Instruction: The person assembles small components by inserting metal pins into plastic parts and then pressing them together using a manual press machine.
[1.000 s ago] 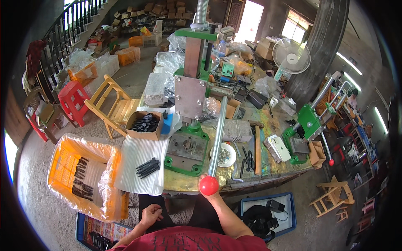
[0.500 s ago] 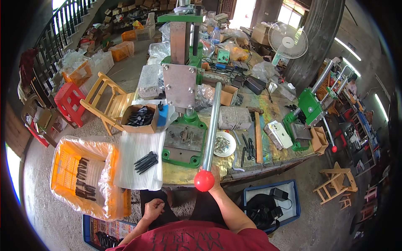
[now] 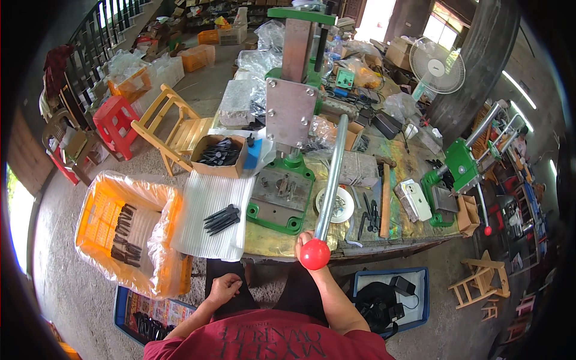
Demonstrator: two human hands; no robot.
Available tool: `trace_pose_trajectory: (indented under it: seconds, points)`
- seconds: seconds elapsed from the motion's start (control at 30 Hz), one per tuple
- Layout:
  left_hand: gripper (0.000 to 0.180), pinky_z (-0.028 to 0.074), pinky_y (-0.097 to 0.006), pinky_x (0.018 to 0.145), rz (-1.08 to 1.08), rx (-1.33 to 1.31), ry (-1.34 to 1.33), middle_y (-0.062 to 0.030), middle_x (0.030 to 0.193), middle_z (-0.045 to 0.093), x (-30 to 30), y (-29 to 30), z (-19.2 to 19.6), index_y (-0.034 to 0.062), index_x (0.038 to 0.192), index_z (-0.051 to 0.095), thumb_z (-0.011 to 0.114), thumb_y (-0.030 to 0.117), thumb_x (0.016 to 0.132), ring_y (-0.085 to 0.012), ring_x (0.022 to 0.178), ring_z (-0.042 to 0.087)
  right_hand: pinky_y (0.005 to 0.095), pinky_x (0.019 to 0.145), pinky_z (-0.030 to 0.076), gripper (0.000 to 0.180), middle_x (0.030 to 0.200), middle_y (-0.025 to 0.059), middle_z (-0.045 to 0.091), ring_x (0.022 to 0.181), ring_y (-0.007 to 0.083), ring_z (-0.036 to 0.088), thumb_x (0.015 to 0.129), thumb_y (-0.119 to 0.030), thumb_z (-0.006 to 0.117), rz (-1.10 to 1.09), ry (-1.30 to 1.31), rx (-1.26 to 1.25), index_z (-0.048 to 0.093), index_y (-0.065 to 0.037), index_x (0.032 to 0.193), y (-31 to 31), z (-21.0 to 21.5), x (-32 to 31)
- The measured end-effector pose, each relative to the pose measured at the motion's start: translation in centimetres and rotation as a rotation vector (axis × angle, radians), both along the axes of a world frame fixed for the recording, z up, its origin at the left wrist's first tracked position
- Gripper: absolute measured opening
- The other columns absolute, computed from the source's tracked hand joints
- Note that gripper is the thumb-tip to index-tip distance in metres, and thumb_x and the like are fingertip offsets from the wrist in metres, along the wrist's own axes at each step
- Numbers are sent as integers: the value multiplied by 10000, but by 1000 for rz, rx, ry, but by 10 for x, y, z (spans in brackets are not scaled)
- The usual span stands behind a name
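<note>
My left hand (image 3: 224, 288) lies over my dark-trousered thigh below the table edge. Its fingers are curled in, and what they may hold is hidden. At the table's front edge, my right hand (image 3: 303, 241) is partly covered by the red ball knob (image 3: 315, 254) of a steel lever (image 3: 335, 174); its fingers hardly show. The lever belongs to a green hand press (image 3: 290, 114) with a metal base plate (image 3: 277, 203). Left of the base, a bundle of black slim pieces (image 3: 222, 219) lies on white ribbed foam sheet (image 3: 207, 191).
A plastic-lined orange crate (image 3: 99, 222) with rows of dark pieces stands left. A cardboard box (image 3: 219, 157) holds black parts. On the right are a white dish (image 3: 343, 211) of small metal parts, a hammer (image 3: 384, 204), a phone (image 3: 415, 199) and another press (image 3: 459, 165). Blue trays (image 3: 427, 300) lie below.
The whole view has swung, so the table and presses sit further right in it. More of my right hand now shows left of the red knob. My left hand stays over my thigh.
</note>
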State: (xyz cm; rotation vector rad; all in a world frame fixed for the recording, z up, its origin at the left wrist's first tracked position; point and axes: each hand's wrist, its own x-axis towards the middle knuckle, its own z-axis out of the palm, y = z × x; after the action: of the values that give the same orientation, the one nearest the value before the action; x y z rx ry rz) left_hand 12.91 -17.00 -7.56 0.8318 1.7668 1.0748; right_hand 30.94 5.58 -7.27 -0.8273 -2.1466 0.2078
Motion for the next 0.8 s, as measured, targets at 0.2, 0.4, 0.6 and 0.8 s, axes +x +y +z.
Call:
trace_pose_trajectory:
  seconds: [0.2, 0.4, 0.6, 0.8]
  points:
    - [150, 440, -209, 436, -3, -6, 0, -44, 640, 575, 0, 2, 2, -5, 868, 556, 571, 107, 770, -76, 535, 551, 354, 507, 409, 128, 690, 96, 502, 621, 258, 518, 634, 6, 544, 11, -5, 78, 474, -48, 726, -2, 24, 2]
    - [163, 442, -211, 438, -16, -16, 15, -45, 627, 572, 0, 2, 4, -6, 873, 554, 574, 118, 769, -79, 532, 552, 346, 521, 403, 110, 654, 88, 507, 620, 246, 515, 625, 2, 537, 13, 2, 157, 468, -40, 698, 1, 23, 2]
    - [172, 445, -210, 442, -16, -1, -27, -47, 628, 571, -1, 0, 2, -7, 880, 552, 573, 123, 770, -79, 534, 552, 359, 561, 387, 89, 666, 84, 504, 621, 256, 496, 628, -24, 535, -5, -19, 181, 471, -48, 684, -1, 24, 1]
    - [155, 445, -203, 437, 0, -3, -18, -40, 616, 568, 0, 0, 0, -6, 872, 552, 576, 104, 766, -73, 531, 550, 367, 587, 379, 84, 694, 85, 508, 663, 262, 493, 632, -48, 549, -19, -27, 133, 479, -57, 678, -2, 21, 2]
